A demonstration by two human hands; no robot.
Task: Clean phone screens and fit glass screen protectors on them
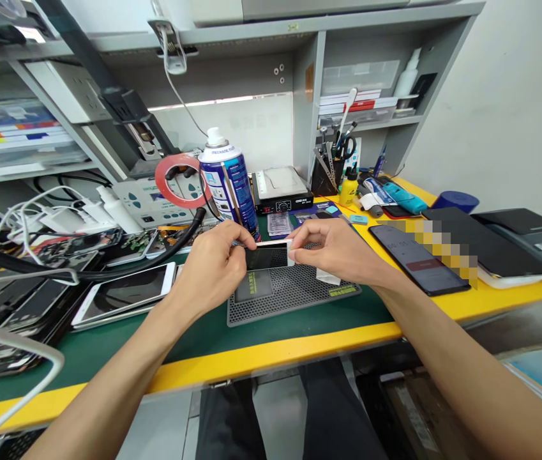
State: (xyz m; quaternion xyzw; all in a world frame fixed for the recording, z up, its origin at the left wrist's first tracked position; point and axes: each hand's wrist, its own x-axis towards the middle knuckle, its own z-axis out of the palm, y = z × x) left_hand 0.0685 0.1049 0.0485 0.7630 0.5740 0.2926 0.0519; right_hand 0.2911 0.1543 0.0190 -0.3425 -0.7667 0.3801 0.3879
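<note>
A white-framed smartphone [271, 256] with a dark screen is held just above a grey perforated mat [294, 297]. My left hand [216, 262] grips its left end, thumb and forefinger closed on the edge. At the opposite end my right hand [331, 249] pinches the white border between thumb and fingers. Under the right hand a small piece of white tissue [328, 277] lies on the mat. Behind my hands stands a blue spray can [231, 185] with a white cap. The phone's underside is hidden.
White tablets [124, 295] and stacked phone parts [7, 326] crowd the left. Another smartphone [419, 259] lies at right beside a black flat case [486, 246]. A black heating plate unit [281, 191], a yellow bottle [348, 187] and a tool holder [325, 172] stand behind.
</note>
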